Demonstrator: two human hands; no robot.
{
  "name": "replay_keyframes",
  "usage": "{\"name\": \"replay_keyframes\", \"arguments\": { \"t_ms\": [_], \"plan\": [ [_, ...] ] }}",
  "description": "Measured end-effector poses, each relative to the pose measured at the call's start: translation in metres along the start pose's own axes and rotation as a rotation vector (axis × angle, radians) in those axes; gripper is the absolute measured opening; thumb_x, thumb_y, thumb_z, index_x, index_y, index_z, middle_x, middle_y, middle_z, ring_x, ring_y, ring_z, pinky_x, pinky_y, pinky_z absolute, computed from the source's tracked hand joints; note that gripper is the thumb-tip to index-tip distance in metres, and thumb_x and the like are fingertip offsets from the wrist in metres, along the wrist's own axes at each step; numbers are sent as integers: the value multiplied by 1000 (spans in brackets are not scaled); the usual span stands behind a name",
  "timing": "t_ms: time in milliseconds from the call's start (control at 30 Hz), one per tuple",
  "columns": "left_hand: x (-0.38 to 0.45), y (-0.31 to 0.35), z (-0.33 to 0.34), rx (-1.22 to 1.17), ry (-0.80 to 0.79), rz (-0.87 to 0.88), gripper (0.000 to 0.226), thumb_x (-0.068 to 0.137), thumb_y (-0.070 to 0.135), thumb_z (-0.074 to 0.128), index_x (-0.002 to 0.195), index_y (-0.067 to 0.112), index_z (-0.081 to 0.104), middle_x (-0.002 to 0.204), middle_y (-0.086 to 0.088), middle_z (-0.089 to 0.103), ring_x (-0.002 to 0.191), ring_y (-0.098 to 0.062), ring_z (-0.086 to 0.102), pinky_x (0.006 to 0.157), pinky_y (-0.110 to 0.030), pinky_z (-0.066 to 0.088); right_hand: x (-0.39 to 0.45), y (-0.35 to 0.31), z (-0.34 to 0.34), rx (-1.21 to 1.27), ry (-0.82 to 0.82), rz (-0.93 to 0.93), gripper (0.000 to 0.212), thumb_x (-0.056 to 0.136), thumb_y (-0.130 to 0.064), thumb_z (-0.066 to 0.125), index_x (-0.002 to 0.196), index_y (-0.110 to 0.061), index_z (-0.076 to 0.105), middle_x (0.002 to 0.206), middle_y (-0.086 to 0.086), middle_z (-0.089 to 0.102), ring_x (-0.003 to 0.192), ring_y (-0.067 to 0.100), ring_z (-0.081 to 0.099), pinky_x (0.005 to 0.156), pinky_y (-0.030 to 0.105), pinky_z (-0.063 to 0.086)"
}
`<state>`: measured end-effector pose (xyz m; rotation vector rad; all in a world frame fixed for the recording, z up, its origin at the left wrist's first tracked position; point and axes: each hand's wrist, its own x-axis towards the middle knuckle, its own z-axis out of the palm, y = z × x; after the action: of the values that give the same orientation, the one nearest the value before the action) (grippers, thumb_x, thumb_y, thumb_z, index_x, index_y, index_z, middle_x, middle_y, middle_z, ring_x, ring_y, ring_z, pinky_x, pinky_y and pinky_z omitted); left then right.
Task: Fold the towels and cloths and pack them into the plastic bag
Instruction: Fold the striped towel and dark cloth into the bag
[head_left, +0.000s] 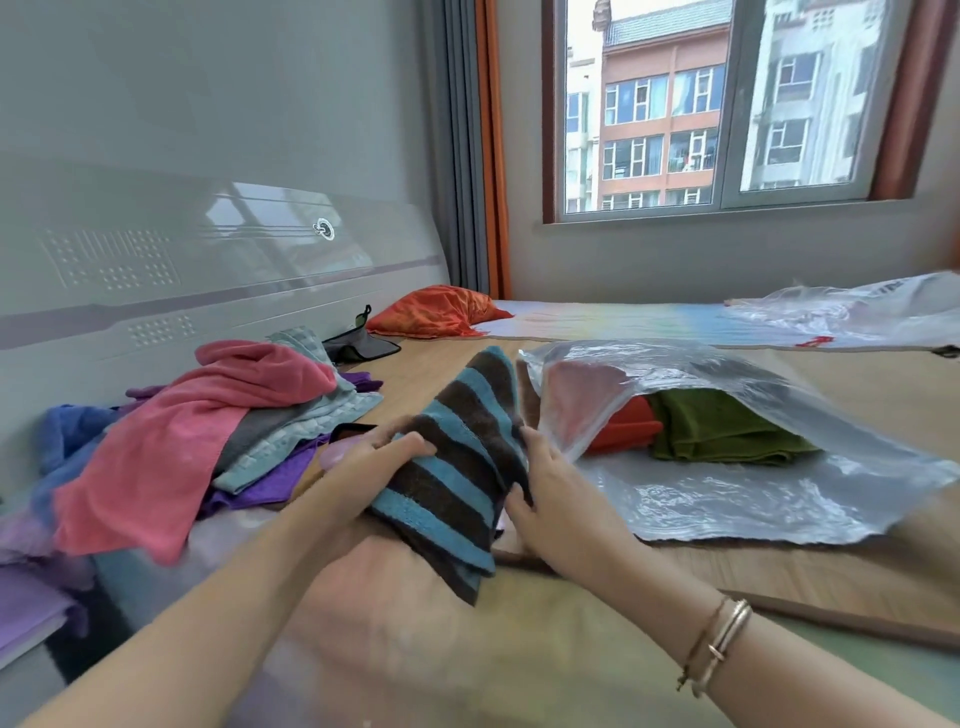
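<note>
A folded towel with blue and brown stripes (457, 467) is held above the wooden bed surface (831, 571) between both hands. The left hand (363, 467) grips its left edge, with the thumb laid on top and the fingers curled under the cloth. The right hand (550, 499) is pressed against the right edge; its fingertips seem to be tucked under the fold, but this is partly hidden. Just to the right, a clear plastic bag (727, 499) is lying open, and a green cloth (727, 426), an orange cloth (623, 428) and a pink one (582, 400) are seen inside it. On the left, a heap of unfolded cloths (208, 441) is piled near the headboard (156, 260).
</note>
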<state>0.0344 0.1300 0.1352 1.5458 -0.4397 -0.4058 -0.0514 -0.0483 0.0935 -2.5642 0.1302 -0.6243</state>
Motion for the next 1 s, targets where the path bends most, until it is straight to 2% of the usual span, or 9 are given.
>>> {"name": "replay_keyframes", "arguments": {
  "t_ms": [67, 200, 333, 567, 700, 767, 833, 900, 1000],
  "plan": [
    [-16, 16, 9, 27, -50, -3, 32, 81, 21, 65, 110, 37, 67, 105, -12, 72, 94, -34, 69, 74, -47, 57, -7, -5, -24, 36, 109, -19, 63, 90, -28, 52, 145, -23, 21, 143, 4, 39, 122, 26, 48, 95, 41, 47],
    [-37, 40, 41, 50, -171, 20, 32, 91, 11, 50, 104, 34, 68, 97, -11, 73, 84, -29, 70, 69, -42, 59, -13, -7, -76, 81, 102, -7, 92, 66, -39, 60, 145, -32, 13, 146, -6, 24, 136, 17, 21, 116, 43, 19],
    [-42, 34, 75, 38, -270, 41, 22, 92, -3, 42, 86, 6, 62, 79, -21, 63, 53, -10, 67, 53, -20, 52, -24, 9, -128, 407, -195, 180, 78, 63, -23, 62, 134, -30, 30, 128, 4, 50, 117, 23, 51, 102, 46, 43],
    [-26, -15, 143, -264, -372, -163, 61, 50, 19, 66, 111, 14, 66, 108, -17, 70, 91, -31, 64, 81, -41, 50, -39, 74, -156, 611, -341, 292, 63, 66, -18, 57, 127, -27, 41, 124, 18, 55, 114, 38, 58, 99, 56, 45],
    [-4, -29, 167, -153, -406, -49, 44, 65, 19, 60, 108, 23, 67, 100, -8, 71, 87, -22, 66, 76, -32, 50, -32, 101, -156, 370, -367, 308, 33, 81, -10, 58, 113, -17, 54, 103, 6, 65, 86, 10, 65, 88, 31, 54],
    [10, -32, 174, 51, -278, 150, 22, 77, 23, 57, 95, 26, 69, 85, 5, 71, 78, -10, 66, 66, -18, 49, -25, 111, -149, 183, -309, 291, 24, 85, -10, 57, 108, -19, 57, 93, -5, 67, 75, -1, 63, 72, 14, 52],
    [37, -45, 174, 247, -47, 410, 14, 81, 30, 57, 88, 30, 69, 86, 16, 66, 87, -10, 60, 70, -15, 43, -15, 124, -138, -91, -181, 281, 25, 81, -24, 60, 105, -24, 55, 93, -6, 65, 82, 6, 62, 77, 24, 53],
    [62, -58, 171, 665, 220, 650, 10, 82, 28, 64, 86, 36, 68, 103, 20, 52, 100, -13, 44, 82, -14, 28, -4, 132, -126, -354, -116, 281, 30, 79, -32, 60, 105, -22, 49, 101, -2, 58, 90, 17, 58, 79, 37, 52],
    [82, -76, 164, 1010, 350, 772, 31, 75, 13, 71, 89, 41, 71, 135, 18, 32, 113, -17, 25, 98, -18, 21, 12, 136, -108, -498, -71, 242, 36, 83, -28, 58, 116, -17, 46, 114, 4, 54, 102, 25, 55, 86, 41, 50]
  ]
}}
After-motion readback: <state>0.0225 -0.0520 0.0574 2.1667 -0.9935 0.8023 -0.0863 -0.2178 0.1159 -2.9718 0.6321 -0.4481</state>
